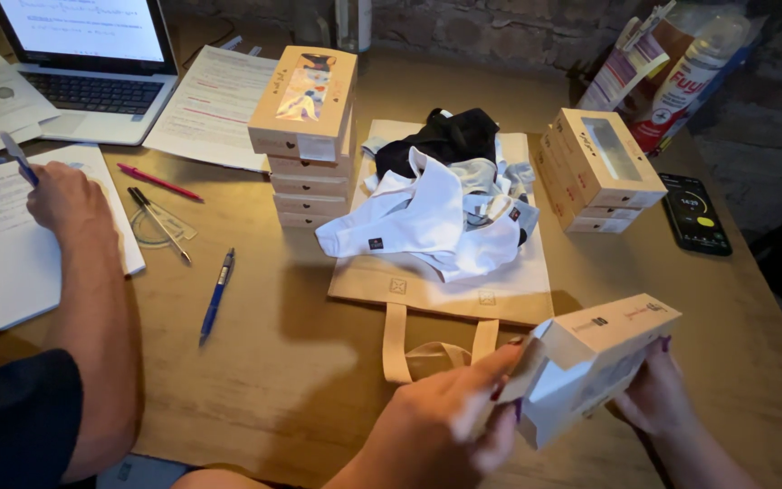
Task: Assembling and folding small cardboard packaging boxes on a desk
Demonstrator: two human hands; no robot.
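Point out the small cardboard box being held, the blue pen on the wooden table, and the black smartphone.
small cardboard box (604, 358), head view, on its pale long side.
blue pen (216, 296), head view, mid-barrel.
black smartphone (697, 215), head view, centre of its lit screen.

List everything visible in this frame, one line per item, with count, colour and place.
small cardboard box: one, pale tan, held in both hands
stacked cardboard boxes: five or so, tan, table centre
second box stack: several, tan, right
cloth garments: a pile, white, grey and black, on the bag
canvas tote bag: one, beige, flat
blue pen: one, left of the bag
laptop: one, silver, top left
phone: one, black, right
co-worker's arm: one, writing, left
left hand: on the box
right hand: under the box
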